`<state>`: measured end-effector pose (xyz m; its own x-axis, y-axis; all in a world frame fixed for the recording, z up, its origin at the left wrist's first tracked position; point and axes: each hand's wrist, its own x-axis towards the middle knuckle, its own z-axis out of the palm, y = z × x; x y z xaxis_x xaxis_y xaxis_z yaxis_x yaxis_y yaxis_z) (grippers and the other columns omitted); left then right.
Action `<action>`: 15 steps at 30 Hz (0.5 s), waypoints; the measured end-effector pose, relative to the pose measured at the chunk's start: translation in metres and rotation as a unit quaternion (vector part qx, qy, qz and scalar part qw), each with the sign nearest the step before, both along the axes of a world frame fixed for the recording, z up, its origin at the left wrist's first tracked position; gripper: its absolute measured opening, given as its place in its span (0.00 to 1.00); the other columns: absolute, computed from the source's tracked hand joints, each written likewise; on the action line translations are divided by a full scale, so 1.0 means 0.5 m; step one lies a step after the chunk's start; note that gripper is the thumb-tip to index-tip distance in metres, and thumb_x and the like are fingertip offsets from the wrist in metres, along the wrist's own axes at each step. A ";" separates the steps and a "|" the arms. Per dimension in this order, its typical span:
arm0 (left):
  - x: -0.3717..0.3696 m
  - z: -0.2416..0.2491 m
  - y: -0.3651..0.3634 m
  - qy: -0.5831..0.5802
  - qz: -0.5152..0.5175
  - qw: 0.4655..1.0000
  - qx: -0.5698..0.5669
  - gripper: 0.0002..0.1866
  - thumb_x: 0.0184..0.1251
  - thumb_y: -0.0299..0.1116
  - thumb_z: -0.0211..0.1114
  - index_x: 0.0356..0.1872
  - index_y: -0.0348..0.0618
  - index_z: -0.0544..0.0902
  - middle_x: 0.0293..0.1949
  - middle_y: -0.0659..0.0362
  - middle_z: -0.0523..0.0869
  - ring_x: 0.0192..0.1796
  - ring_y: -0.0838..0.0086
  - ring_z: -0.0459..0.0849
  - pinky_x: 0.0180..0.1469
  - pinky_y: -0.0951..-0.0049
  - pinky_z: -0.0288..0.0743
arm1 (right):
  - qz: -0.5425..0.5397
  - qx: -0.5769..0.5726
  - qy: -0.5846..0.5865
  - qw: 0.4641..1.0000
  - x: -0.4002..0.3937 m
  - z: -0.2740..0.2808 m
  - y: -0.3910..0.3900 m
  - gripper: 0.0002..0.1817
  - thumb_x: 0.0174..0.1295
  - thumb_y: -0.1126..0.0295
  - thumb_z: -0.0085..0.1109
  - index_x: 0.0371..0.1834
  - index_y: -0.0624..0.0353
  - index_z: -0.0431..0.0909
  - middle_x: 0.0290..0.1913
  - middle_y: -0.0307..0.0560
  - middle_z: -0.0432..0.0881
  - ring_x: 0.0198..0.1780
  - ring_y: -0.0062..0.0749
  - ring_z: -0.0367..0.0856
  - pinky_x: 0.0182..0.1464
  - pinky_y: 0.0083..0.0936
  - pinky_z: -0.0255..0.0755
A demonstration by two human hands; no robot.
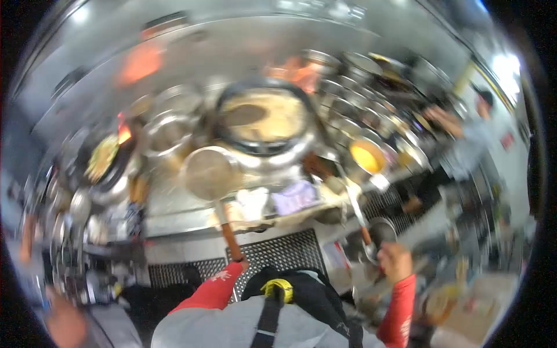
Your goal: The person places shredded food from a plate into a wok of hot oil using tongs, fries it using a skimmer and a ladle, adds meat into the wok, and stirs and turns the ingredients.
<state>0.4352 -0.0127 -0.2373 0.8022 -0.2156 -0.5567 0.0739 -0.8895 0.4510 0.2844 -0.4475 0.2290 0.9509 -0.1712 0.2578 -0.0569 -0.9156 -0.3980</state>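
My left hand (241, 262) is closed round the end of a wooden-handled strainer (212, 173), its wide round head level with the counter's front part. My right hand (396, 261) is curled closed at the right, smeared by motion; what it holds, if anything, I cannot make out. Close to its fingers is the handle end of a ladle (357, 211) with a wooden grip, reaching over the counter edge. Ahead, a large black wok (261, 149) holds pale yellowish liquid (287, 116), with a dark oval patch in it.
Flames rise behind the wok and beside a smaller pan (78, 159) of greenish food at the left. Metal pots (168, 133), a bowl of orange liquid (366, 156) and folded cloths (295, 197) line the counter. Co-workers stand right (467, 148) and left. Perforated mats (278, 255) cover the floor.
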 end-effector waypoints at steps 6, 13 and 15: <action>-0.094 0.110 0.089 0.041 0.125 0.990 0.049 0.18 0.55 0.43 0.56 0.36 0.40 0.85 0.42 0.48 0.84 0.43 0.58 0.84 0.48 0.59 0.78 | 0.202 0.015 0.351 0.914 0.029 -0.575 -0.154 0.12 0.54 0.60 0.56 0.31 0.57 0.82 0.34 0.50 0.83 0.39 0.42 0.82 0.41 0.35 0.75; -0.334 0.045 0.119 0.076 0.293 0.935 0.185 0.21 0.52 0.42 0.66 0.43 0.38 0.82 0.47 0.46 0.82 0.50 0.54 0.82 0.52 0.61 0.77 | 0.315 -0.227 0.457 0.800 -0.001 -0.819 -0.286 0.14 0.55 0.59 0.53 0.35 0.57 0.81 0.36 0.50 0.84 0.40 0.44 0.82 0.42 0.38 0.75; -0.403 0.014 0.092 0.009 0.269 0.939 0.212 0.18 0.53 0.40 0.61 0.39 0.38 0.85 0.44 0.46 0.84 0.45 0.57 0.85 0.48 0.62 0.79 | 0.325 -0.248 0.449 0.795 -0.001 -0.834 -0.312 0.15 0.55 0.59 0.52 0.37 0.57 0.81 0.35 0.50 0.84 0.39 0.44 0.82 0.41 0.39 0.75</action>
